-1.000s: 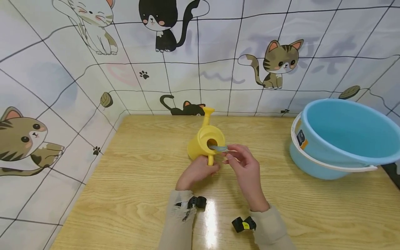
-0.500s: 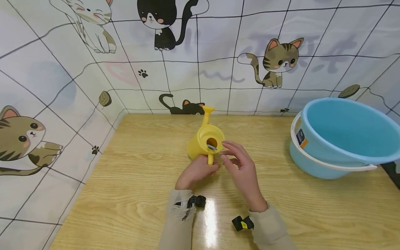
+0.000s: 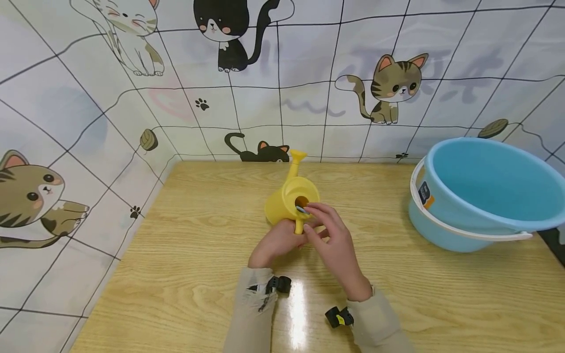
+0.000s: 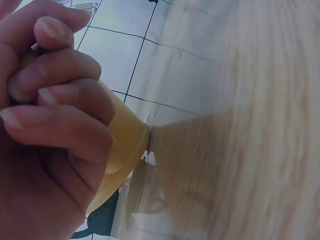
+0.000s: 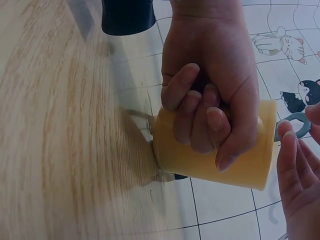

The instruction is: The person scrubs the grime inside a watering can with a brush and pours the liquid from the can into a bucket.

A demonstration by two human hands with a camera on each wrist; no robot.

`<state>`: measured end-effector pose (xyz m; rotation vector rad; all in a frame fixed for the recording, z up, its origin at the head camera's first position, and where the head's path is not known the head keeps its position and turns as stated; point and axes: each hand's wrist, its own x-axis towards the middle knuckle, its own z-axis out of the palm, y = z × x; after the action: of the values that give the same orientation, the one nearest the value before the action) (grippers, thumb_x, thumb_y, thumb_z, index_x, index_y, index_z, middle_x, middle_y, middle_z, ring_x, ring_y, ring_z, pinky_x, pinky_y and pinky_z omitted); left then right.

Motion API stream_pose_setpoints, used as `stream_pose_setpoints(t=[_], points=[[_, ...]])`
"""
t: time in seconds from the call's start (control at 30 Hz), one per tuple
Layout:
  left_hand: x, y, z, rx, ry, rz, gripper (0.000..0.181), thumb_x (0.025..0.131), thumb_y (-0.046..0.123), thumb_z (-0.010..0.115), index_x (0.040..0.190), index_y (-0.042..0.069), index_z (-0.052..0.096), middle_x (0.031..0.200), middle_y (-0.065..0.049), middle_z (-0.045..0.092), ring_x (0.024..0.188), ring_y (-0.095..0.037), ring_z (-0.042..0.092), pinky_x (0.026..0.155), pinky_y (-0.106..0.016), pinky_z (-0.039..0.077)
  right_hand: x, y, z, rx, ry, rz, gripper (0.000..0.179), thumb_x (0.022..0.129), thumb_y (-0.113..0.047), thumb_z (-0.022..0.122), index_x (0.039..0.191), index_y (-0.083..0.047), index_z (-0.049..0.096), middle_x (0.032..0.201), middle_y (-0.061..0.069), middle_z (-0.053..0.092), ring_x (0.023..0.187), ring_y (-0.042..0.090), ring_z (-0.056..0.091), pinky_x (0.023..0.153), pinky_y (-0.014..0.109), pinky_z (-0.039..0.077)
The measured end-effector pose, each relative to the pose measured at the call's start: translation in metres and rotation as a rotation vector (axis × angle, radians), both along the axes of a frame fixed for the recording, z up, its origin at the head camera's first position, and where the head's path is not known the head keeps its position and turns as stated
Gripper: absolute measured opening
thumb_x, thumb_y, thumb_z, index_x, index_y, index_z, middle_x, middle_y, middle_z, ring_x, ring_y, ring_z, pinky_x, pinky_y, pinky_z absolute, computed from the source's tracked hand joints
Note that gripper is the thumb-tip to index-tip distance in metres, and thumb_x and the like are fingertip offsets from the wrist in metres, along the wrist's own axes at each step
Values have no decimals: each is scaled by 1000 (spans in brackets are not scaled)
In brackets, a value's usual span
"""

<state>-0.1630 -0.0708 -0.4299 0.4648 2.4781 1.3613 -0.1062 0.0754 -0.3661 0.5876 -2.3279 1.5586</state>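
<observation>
A yellow watering can (image 3: 280, 206) stands on the table, its spout pointing to the wall. My left hand (image 3: 280, 242) grips the can's handle; in the left wrist view its fingers (image 4: 70, 95) are curled. A grey-blue thing with a ring-shaped end (image 5: 302, 125) sticks out of the can's top opening, its lower part hidden inside. My right hand (image 3: 333, 245) is at the opening, fingertips at the ring; in the right wrist view the ring shows between finger and thumb, without a plain pinch.
A light blue bucket (image 3: 454, 235) with a white handle stands at the right of the wooden table (image 3: 194, 274). A cat-patterned cloth (image 3: 309, 108) closes off the back and left. Black wrist cameras sit on both sleeves.
My right hand let go of the grey-blue thing, which sank lower into the can's opening, then moved left to its ring end. The can shifted slightly right in my left hand.
</observation>
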Motion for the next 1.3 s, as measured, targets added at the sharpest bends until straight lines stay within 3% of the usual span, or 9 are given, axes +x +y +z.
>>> stream_pose_setpoints(t=[0.1,0.23,0.37,0.5,0.73,0.93,1.1,1.3], points=[[0,0,-1,-39,13,1,19,82,35,61,86,16,62,52,0,50,47,-14,50,51,-27,42,-1,0,-3,0,-23,5,33,84,-4,59,117,-3,54,125,8,45,85,18,55,63,31,47],[0,0,-2,-73,17,-12,16,80,32,63,86,17,61,54,2,52,48,-13,51,52,-26,42,-9,3,-18,-8,-82,8,30,85,-11,60,114,-9,54,126,2,44,89,16,55,65,31,47],[1,0,-3,-58,-10,-4,10,77,23,63,72,15,58,53,2,52,48,-12,49,51,-26,41,-17,7,-34,-23,-137,0,17,85,-16,60,101,-16,55,124,-7,46,89,10,55,65,32,46],[2,1,-2,-42,-12,13,13,74,17,60,62,13,54,52,2,50,46,-12,46,48,-25,37,-19,9,-36,-36,-139,-1,10,84,-15,60,86,-18,50,120,-10,49,90,6,55,63,32,46],[4,0,1,-51,4,7,21,79,23,60,61,13,54,51,2,49,46,-12,46,49,-24,38,-16,11,-33,-41,-129,24,9,87,-13,54,88,-18,47,114,-12,58,88,8,59,62,26,46],[3,0,0,-30,15,-12,30,83,31,58,60,13,54,51,2,49,46,-13,46,50,-25,39,-13,16,-25,18,-6,-18,5,91,-14,49,94,-17,51,105,-9,62,75,9,60,59,25,45],[3,1,-1,-62,13,8,22,77,23,59,59,12,53,49,2,48,45,-13,46,50,-25,39,-13,17,-21,72,113,-50,15,92,-18,48,104,-16,57,98,-8,61,79,6,58,63,26,46],[2,1,-1,-66,2,25,22,75,22,59,56,12,52,48,1,48,43,-14,45,48,-25,37,-11,18,-18,64,202,-69,15,91,-11,49,101,-14,60,99,-7,59,80,7,54,64,24,46]])
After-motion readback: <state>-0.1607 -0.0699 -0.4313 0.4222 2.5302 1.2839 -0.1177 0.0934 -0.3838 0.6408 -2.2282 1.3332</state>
